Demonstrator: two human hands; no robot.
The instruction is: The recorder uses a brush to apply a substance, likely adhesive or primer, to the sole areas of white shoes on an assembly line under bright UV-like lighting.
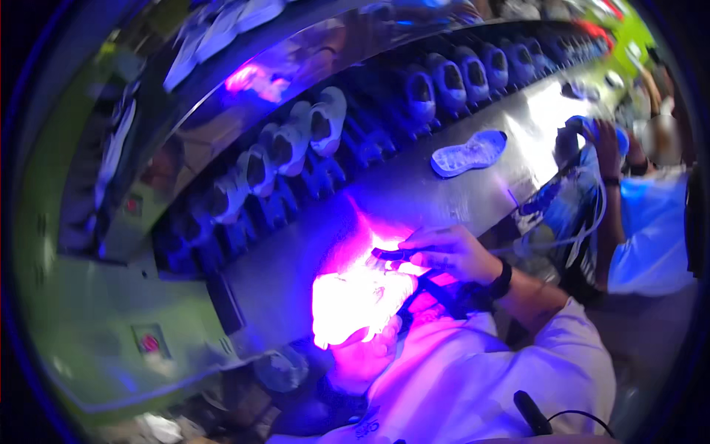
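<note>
Glaring pink-violet light washes over a shoe (344,305) in front of me, so its details are burnt out. My left hand (366,357) is closed around its lower side, with the fingers partly lost in the glare. Above the shoe's right end, my right hand (452,251) pinches a small dark-handled tool, apparently a brush (388,254). The brush's tip is close to the shoe; whether they touch I cannot tell. A pale sole (470,153) lies on the metal worktop (414,194) beyond my right hand.
Pale shoes (325,122) stand on dark holders along a conveyor (373,140) behind the worktop. More shoes rest on a shelf (214,37) above. At right, a co-worker's hand (608,152) is beside a bluish shoe. A green panel with a red button (150,342) is at left.
</note>
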